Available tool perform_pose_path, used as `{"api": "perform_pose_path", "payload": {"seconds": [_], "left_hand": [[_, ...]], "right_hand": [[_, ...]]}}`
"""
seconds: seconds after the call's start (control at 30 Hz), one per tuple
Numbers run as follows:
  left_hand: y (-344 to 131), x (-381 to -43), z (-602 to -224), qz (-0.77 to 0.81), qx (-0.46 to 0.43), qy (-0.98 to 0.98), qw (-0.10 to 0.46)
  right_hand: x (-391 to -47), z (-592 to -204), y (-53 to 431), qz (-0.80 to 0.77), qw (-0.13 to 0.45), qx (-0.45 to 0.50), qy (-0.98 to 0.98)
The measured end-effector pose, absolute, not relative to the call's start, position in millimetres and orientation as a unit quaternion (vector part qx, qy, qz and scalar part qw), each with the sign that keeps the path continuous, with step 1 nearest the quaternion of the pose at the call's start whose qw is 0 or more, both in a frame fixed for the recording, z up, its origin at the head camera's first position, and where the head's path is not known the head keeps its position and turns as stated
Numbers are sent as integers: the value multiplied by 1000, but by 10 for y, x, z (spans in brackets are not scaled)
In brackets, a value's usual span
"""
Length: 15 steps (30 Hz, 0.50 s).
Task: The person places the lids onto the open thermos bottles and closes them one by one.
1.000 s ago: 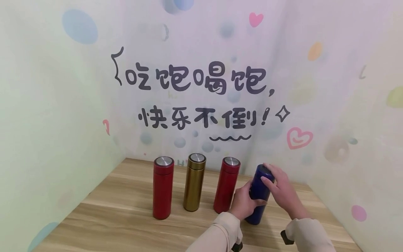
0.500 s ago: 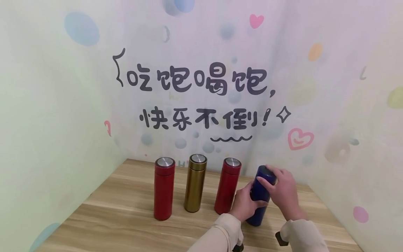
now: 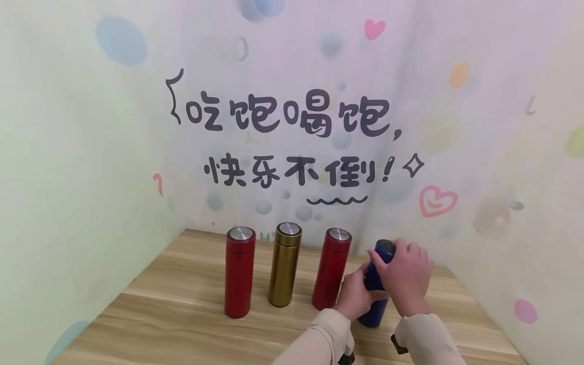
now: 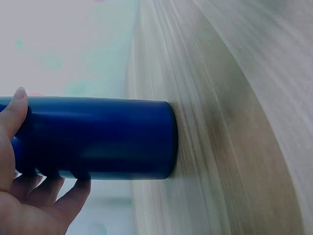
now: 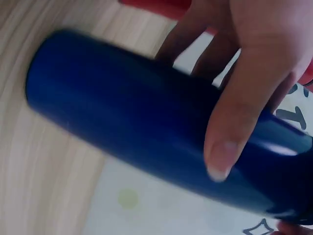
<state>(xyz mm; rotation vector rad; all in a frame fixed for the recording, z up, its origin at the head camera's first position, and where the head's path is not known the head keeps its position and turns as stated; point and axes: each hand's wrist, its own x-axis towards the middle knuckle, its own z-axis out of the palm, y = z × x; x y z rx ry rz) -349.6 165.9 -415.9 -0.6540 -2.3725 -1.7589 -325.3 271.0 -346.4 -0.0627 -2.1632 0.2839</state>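
Observation:
A blue vacuum flask [image 3: 375, 280] stands on the wooden table at the right, its base on the tabletop in the left wrist view. My left hand [image 3: 355, 295] grips the middle of its body, thumb across the near side. The right hand [image 3: 407, 274] holds the flask's top around the lid [image 3: 386, 247], thumb at the left and fingers over the far right side. In the right wrist view the left thumb and fingers wrap the blue body, while only a fingertip [image 5: 295, 228] of the right hand shows. Much of the lid is hidden by my right hand.
To the left stand a red flask [image 3: 239, 280], a gold flask [image 3: 285, 274] and another red flask [image 3: 330, 274], all upright with silver-topped lids. The nearer red one is close beside my left hand. A printed cloth wall [image 3: 292, 66] borders the table [image 3: 150, 324].
My right hand has turned around the blue flask's top, its wrist swinging left and its thumb shifting left. The left hand keeps its grip; the flasks stay in place.

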Motion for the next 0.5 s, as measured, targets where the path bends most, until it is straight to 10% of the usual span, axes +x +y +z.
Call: {"api": "perform_pose_path", "payload": {"seconds": [0.5], "left_hand": [[1655,-3488,-4182,-572,-238,-778,103]], "right_hand": [[-3152,-3355,3061,381,235,167,-878]]}}
